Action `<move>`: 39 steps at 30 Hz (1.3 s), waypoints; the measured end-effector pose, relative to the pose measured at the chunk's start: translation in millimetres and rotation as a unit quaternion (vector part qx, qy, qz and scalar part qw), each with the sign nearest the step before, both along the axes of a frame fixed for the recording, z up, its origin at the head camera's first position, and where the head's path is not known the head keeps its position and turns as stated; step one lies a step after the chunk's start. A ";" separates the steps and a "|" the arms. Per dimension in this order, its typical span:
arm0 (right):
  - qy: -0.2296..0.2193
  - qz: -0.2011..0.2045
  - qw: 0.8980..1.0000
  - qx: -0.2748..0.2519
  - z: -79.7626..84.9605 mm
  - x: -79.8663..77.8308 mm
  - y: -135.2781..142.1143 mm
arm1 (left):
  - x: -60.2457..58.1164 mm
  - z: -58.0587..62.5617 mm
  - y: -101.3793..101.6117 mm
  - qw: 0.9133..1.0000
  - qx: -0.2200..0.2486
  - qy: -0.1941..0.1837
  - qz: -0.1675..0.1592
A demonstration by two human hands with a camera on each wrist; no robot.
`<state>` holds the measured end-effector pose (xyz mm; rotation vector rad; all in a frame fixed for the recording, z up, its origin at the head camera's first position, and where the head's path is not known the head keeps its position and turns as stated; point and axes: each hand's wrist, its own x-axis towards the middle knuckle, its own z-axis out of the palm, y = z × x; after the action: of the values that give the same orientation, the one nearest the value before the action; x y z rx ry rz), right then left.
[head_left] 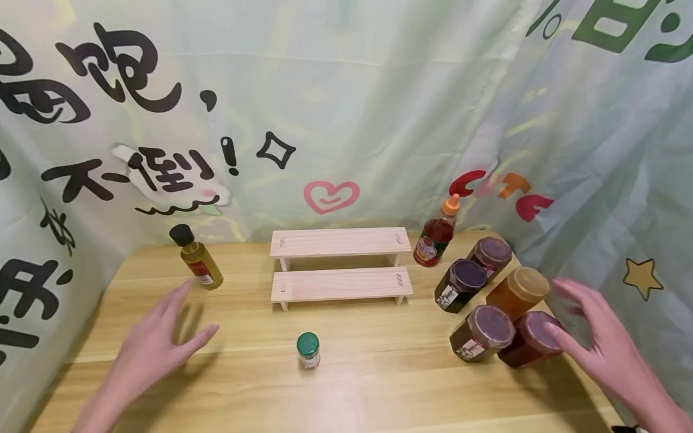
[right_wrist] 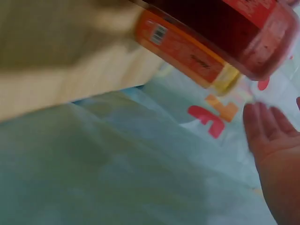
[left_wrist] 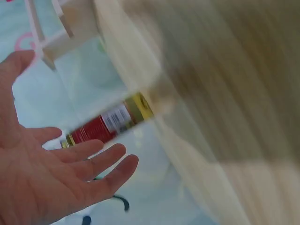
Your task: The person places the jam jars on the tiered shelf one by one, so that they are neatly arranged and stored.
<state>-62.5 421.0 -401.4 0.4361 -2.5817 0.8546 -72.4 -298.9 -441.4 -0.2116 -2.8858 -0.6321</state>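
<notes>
On the left, my left hand [head_left: 154, 343] hovers over the table with fingers spread and holds nothing. Just beyond its fingertips stands an oil bottle [head_left: 201, 264] with a black cap; the left wrist view shows its red label [left_wrist: 101, 127] past the open palm [left_wrist: 51, 183]. My right hand [head_left: 603, 346] is at the right, fingers apart, beside a group of jars. Nearest to it are a dark red jar [head_left: 527, 346] and an amber jar [head_left: 517, 294]. In the right wrist view both jars stand beyond the fingers [right_wrist: 265, 122], with the palm unoccupied.
A two-step wooden rack [head_left: 341, 284] stands at the back middle. In front of it is a small green-capped shaker [head_left: 308, 349]. A sauce bottle [head_left: 435, 237] with an orange tip and several dark jars [head_left: 482, 334] stand right. Printed curtains [head_left: 379, 120] enclose the table [head_left: 379, 391].
</notes>
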 end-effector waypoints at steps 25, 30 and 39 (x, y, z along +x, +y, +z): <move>-0.102 0.109 0.981 -0.124 -65.6 12.3 15.2 | -93.9 -26.3 89.7 0.928 0.318 -0.128 -0.148; -0.079 0.092 0.986 -0.114 -66.9 10.0 14.2 | -105.8 -28.9 97.8 0.927 0.315 -0.124 -0.160; -0.057 0.018 0.995 -0.074 -64.3 11.3 11.2 | -110.9 -34.6 105.4 0.931 0.309 -0.117 -0.157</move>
<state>-51.2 432.1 -465.7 0.4032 -2.5958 1.1058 -183.3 -193.5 -476.0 -0.5361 -2.6996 -1.6791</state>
